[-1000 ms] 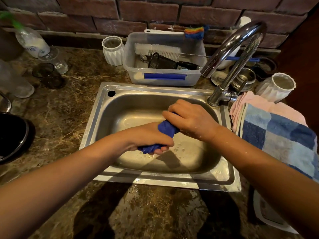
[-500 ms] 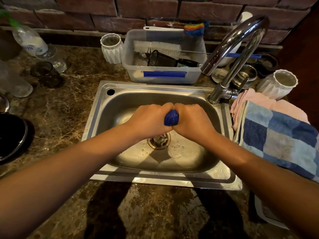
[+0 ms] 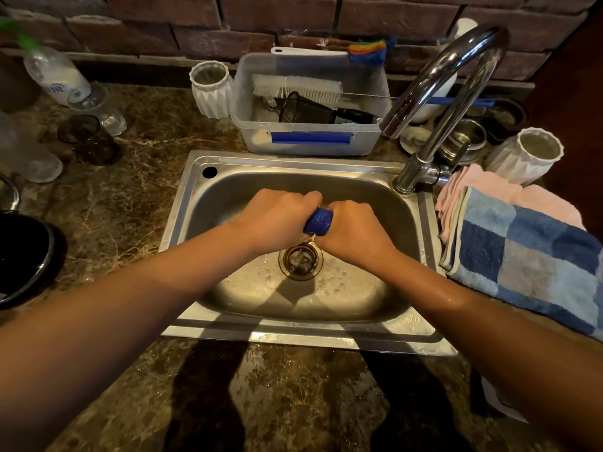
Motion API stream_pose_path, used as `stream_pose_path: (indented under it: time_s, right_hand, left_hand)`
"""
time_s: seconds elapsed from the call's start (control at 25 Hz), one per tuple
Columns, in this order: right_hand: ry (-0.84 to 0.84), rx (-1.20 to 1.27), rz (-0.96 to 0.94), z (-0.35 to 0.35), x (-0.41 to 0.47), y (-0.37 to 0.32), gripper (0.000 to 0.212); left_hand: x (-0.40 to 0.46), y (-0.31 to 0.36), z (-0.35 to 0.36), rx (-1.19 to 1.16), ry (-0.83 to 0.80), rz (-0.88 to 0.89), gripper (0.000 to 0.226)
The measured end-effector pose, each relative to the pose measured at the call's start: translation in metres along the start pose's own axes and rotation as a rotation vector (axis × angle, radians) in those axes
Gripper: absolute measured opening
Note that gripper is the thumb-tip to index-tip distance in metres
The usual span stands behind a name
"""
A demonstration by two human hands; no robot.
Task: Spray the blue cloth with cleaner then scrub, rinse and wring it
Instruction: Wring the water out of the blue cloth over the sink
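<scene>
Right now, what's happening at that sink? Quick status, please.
Left hand and right hand both clenched on the blue cloth, twisted tight over the sink drain. Tap not running. Nothing in the way.

sink [image 3: 182,230] | behind: tub [image 3: 310,141] | right rim: faucet [image 3: 421,171] | right: folded towels [image 3: 522,256] | left: glasses [image 3: 88,138] | over drain [image 3: 300,261]: hands [image 3: 277,220] gripping cloth [image 3: 319,220]
</scene>
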State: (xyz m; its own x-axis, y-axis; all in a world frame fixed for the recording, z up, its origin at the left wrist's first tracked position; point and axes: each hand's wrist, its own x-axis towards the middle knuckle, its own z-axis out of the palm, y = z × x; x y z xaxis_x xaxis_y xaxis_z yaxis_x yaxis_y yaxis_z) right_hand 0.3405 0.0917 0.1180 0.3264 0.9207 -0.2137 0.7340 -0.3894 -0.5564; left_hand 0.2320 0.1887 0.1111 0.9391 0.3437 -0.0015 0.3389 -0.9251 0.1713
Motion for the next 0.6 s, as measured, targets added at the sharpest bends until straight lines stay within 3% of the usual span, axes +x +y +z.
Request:
stream_pose_path:
  time_s: [0.36,0.6]
  right_hand:
    - [-0.084,0.511,0.191,-0.004,-0.016,-0.016,0.023]
    - [-0.195,0.657,0.288,-0.003,-0.019,-0.018,0.020]
  left_hand:
    - [0.000,-0.012,-0.023,0.050,0.249,0.366,0.034]
    - [0.002,-0.017,-0.021,0.046,0.221,0.451,0.032]
